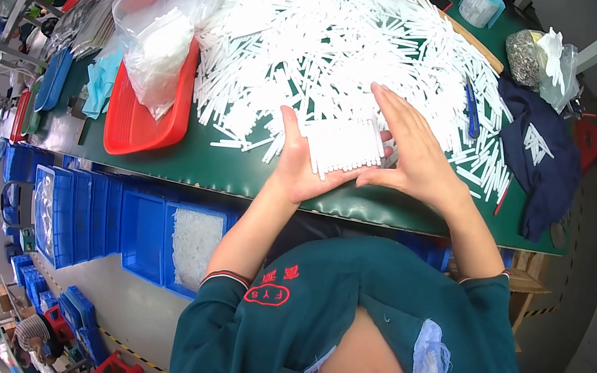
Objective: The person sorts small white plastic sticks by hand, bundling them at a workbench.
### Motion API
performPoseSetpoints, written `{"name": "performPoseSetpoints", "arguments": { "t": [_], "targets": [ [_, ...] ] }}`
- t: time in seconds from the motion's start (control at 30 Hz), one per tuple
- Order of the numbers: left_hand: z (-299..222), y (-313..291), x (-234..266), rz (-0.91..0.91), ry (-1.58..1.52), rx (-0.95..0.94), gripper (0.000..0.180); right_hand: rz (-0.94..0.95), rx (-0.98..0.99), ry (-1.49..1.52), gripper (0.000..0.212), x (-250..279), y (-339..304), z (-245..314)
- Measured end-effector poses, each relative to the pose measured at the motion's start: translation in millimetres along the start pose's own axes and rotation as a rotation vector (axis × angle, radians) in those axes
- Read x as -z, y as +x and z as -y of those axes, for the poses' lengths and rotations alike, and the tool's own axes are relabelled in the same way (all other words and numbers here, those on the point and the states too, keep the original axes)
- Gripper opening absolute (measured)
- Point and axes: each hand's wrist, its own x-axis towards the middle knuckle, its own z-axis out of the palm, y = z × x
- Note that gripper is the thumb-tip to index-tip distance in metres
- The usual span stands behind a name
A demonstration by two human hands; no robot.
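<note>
A row of short white plastic sticks (344, 149) lies side by side across the palm of my left hand (295, 167). That hand is palm up, its thumb stretched out at the left and its fingertips curled round the row's right side. My right hand (419, 157) is at the right end of the row, with its thumb apart from its raised fingers; it grips nothing. Beyond both hands spreads a big heap of loose white sticks (305, 41) on the green table (231, 173). Whether the right thumb touches the row I cannot tell.
Left of the heap, a red tray (174, 129) holds a clear bag (155, 49) of white pieces. A blue utility knife (471, 110) rests on the heap's right side, near dark blue cloth (534, 187). Blue crates (141, 229) stand below the table's front edge.
</note>
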Motion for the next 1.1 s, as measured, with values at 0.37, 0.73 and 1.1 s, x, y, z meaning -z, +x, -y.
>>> {"name": "performPoseSetpoints", "arguments": {
  "t": [0.37, 0.73, 1.1],
  "targets": [
    [4.5, -4.6, 3.4, 0.137, -0.095, 0.049, 0.110, 0.016, 0.157, 0.145, 0.104, -12.6, -1.9, -4.7],
    [13.7, -2.3, 7.1, 0.108, -0.178, 0.016, 0.109, -0.006, 0.179, -0.020, 0.102, -11.1, 4.7, 13.9],
    [19.5, -2.1, -5.9, -0.330, 0.221, 0.031, 0.111, 0.054, 0.187, 0.033, 0.087, -22.4, 11.5, 21.7]
  ]
}}
